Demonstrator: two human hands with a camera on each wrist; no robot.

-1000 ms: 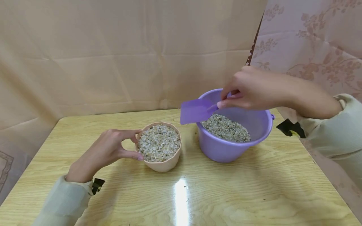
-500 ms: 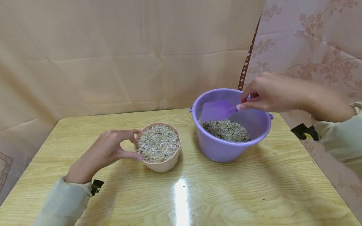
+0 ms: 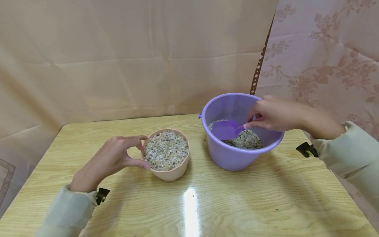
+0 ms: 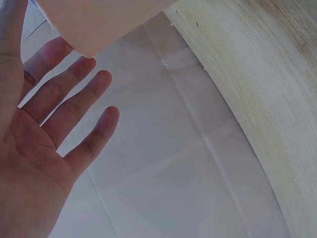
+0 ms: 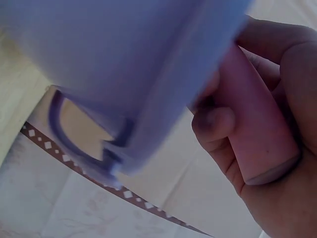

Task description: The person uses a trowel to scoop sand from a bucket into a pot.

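A peach-pink pot (image 3: pixel 171 172) brimful of pale gravel (image 3: pixel 166 149) stands on the wooden table (image 3: pixel 251 200). My left hand (image 3: pixel 139 151) holds its left side between thumb and forefinger; in the left wrist view the other fingers (image 4: pixel 74 94) lie straight beside the pot wall (image 4: pixel 99 20). To the right stands a purple bucket (image 3: pixel 234 158) part-filled with gravel (image 3: pixel 247 141). My right hand (image 3: pixel 251 121) pinches the handle of a purple scoop (image 3: pixel 225 129), whose blade lies low on the bucket's gravel. The right wrist view shows fingers (image 5: pixel 218 124) wrapped round the handle (image 5: pixel 257 134) beside the blurred bucket wall (image 5: pixel 124 64).
Beige cloth (image 3: pixel 133 59) hangs behind the table, and floral pink cloth (image 3: pixel 325 59) hangs along its right side. The table's left edge (image 3: pixel 32 168) and right edge (image 3: pixel 331 171) are close by. A glare spot (image 3: pixel 189 204) sits near the front.
My right hand carried the scoop from above the gap between pot and bucket, rightward and down into the bucket. The left hand and the pot stayed put.
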